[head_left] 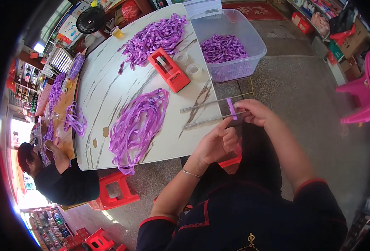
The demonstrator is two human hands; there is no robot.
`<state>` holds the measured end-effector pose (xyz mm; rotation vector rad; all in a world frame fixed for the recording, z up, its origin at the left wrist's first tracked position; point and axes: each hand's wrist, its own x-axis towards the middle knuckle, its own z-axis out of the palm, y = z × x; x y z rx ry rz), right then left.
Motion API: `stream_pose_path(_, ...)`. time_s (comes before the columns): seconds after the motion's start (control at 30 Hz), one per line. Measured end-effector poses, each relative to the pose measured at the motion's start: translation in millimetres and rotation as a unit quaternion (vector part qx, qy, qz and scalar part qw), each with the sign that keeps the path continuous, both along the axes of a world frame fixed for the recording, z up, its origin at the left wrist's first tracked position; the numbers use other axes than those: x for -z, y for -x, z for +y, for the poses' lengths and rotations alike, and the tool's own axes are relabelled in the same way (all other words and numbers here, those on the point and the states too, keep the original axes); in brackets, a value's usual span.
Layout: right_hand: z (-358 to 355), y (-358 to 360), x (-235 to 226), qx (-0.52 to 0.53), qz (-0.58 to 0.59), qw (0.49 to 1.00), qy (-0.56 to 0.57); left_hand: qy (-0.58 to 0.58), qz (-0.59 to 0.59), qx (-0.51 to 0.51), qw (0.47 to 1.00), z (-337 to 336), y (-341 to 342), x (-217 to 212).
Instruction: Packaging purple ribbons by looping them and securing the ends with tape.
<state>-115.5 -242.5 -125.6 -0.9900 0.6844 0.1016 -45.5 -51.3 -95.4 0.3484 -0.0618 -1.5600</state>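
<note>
A short purple ribbon (231,108) is looped across two thin metal rods (201,106) that jut past the right edge of the marble-patterned table. My right hand (256,112) pinches at the ribbon's right side, near the rod ends. From below, my left hand (220,140) meets the ribbon's lower end with thumb and index finger, its other fingers curled. What lies between the fingertips is partly hidden. Long loops of purple ribbon (139,125) are spread on the table left of my hands. Beyond them stands a red tape dispenser (168,70), beside clear tape rolls (194,70).
A heap of folded purple ribbons (157,39) covers the table's far part, near a yellow cup (116,32). Right of it, a clear plastic bin (252,52) holds more. At left sits another person (63,180) by a second table with ribbons. Pink chairs (367,94) stand far right.
</note>
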Motion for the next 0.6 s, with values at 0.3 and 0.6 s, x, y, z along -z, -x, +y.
stream_pose_path(0.3,-2,7,-33,-0.073,0.002,0.991,0.112,-0.006,0.003,-0.003,1.000,1,0,1)
stream_pose_path(0.6,-5,10,-24,-0.063,-0.013,0.989,0.137,-0.001,0.007,0.002,1.000,0,0,0)
